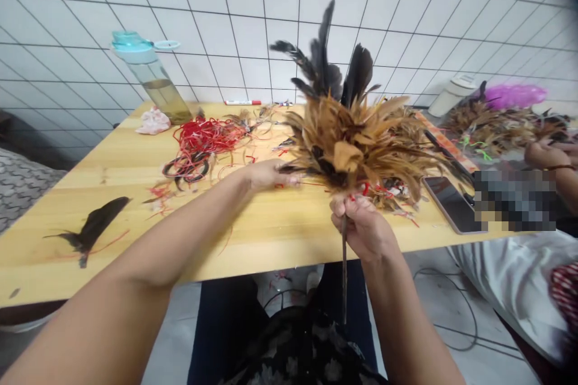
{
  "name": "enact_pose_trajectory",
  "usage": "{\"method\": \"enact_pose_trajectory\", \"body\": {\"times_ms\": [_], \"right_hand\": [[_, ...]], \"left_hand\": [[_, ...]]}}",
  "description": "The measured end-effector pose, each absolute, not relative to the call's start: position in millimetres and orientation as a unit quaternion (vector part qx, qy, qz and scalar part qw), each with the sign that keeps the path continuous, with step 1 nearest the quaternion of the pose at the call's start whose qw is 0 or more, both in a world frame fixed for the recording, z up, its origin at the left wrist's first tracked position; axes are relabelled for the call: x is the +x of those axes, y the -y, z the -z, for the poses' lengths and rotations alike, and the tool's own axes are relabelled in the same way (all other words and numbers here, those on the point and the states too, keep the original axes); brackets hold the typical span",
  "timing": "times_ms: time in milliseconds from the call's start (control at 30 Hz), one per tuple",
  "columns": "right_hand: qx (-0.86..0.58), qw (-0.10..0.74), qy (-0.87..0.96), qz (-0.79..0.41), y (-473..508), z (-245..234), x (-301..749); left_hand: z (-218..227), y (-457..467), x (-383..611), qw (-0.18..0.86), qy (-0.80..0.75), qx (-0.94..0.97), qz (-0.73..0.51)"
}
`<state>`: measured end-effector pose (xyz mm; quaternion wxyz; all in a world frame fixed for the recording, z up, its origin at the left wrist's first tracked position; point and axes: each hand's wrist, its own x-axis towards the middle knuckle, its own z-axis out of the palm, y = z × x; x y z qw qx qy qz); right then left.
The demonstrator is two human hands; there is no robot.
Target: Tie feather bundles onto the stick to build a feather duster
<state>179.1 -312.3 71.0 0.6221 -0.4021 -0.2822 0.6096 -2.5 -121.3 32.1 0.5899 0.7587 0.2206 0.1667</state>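
Upright in front of me is a feather duster (361, 126) with brown feathers and tall black ones at its top. My right hand (365, 225) grips it just below the feathers, and the thin dark stick (344, 277) hangs down from my fist. Red string shows at the base of the feathers, above my fingers. To the left, my left hand (273, 175) is closed on a red string (316, 184) that stretches across to the duster. Feather tips partly cover the left fingers.
A tangle of red string (208, 135), a black feather (102, 222), a water bottle (158, 84), a marker (242, 103) and a phone (454, 204) are on the wooden table (271, 240). At right, another person's hands (548, 156) are near more feathers (487, 123).
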Motion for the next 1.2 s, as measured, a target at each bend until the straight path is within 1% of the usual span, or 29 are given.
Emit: {"method": "enact_pose_trajectory", "body": {"times_ms": [67,133,233,300,400,500,567,633,700,800,900,1000,1200], "right_hand": [[-0.395,0.635,0.271,-0.607,303.6,-68.0,187.9],[-0.394,0.65,0.259,-0.596,293.3,-61.1,196.6],[-0.416,0.667,0.231,-0.574,277.1,-44.7,203.0],[-0.441,0.663,0.213,-0.567,266.9,-32.1,199.8],[-0.472,0.645,0.188,-0.57,254.0,-17.1,187.3],[-0.482,0.633,0.169,-0.582,245.0,-11.4,175.1],[-0.477,0.634,0.158,-0.588,241.5,-11.6,169.9],[-0.466,0.633,0.154,-0.599,240.3,-13.3,166.0],[-0.452,0.624,0.162,-0.617,241.3,-15.9,162.2],[-0.438,0.605,0.176,-0.641,246.3,-22.8,156.2],[-0.429,0.586,0.18,-0.663,254.2,-34.4,151.2],[-0.417,0.579,0.177,-0.678,262.8,-46.8,148.1],[-0.427,0.59,0.199,-0.656,273.7,-57.1,151.2]], "left_hand": [[-22.0,132.7,-2.1,0.606,-0.201,0.759,-0.127],[-17.6,140.8,-5.8,0.609,-0.184,0.759,-0.143],[-21.8,149.1,-12.8,0.604,-0.146,0.74,-0.257],[-28.8,157.2,-13.5,0.616,-0.118,0.708,-0.325],[-38.5,177.2,-6.3,0.68,-0.078,0.625,-0.376],[-41.9,195.5,4.0,0.764,-0.062,0.528,-0.366],[-39.7,199.1,7.9,0.795,-0.084,0.469,-0.375],[-34.1,194.8,8.6,0.797,-0.123,0.425,-0.412],[-26.3,186.0,7.6,0.776,-0.17,0.415,-0.443],[-14.0,172.9,6.8,0.743,-0.222,0.453,-0.439],[-5.8,163.8,7.5,0.73,-0.232,0.48,-0.428],[-3.7,157.0,7.3,0.734,-0.228,0.462,-0.443],[-10.2,162.4,6.4,0.749,-0.224,0.448,-0.434]]}}
